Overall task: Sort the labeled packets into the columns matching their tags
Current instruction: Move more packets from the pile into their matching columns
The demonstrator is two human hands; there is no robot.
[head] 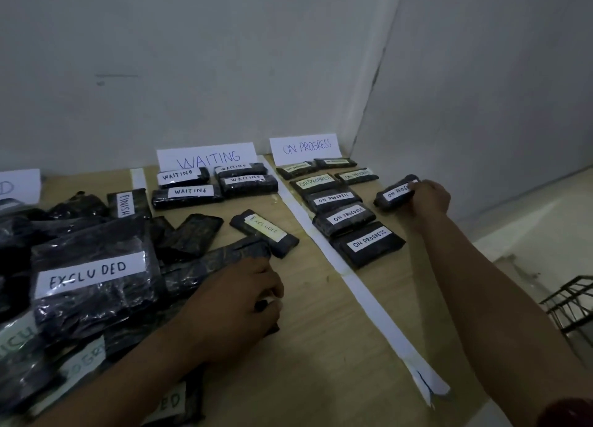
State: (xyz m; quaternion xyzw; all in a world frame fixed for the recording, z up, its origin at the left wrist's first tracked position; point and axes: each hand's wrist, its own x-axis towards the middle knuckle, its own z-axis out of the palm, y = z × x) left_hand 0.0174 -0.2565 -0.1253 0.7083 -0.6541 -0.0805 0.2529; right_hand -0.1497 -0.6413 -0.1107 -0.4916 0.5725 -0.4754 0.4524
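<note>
1. Wooden table (321,362): a long white paper strip (362,295) runs across it from the near edge toward the wall and marks off the columns.
2. Left hand (237,301), left of the strip: fingers curled together and clamped round the edge of a dark packet (260,305). Its tag is hidden by the hand.
3. Unsorted heap (80,314), further left of the strip: black plastic packets lie overlapping. The large packet tagged EXCLUDED (93,275) is on top.
4. Small EXCLUDED packet (264,233): lies flat and tilted, just left of the strip, apart from the columns.
5. ON PROGRESS column (345,218), just right of the strip: seven tagged packets lie flat in a line running toward the wall, and the nearest touches the strip.
6. Right hand (428,198), well right of the strip and beyond the column's outer side: fingers closed round one end of a packet tagged ON PROGRESS (396,191). Whether this packet touches the table cannot be told.
7. Packet tagged FINISH (126,203): far left of the strip, at the heap's far edge.
8. WAITING column (187,195), left of the strip's far end: four tagged packets in two close pairs.
9. WAITING sign (207,160) and ON PROGRESS sign (305,147): white papers standing against the wall, one on either side of the strip's far end.
</note>
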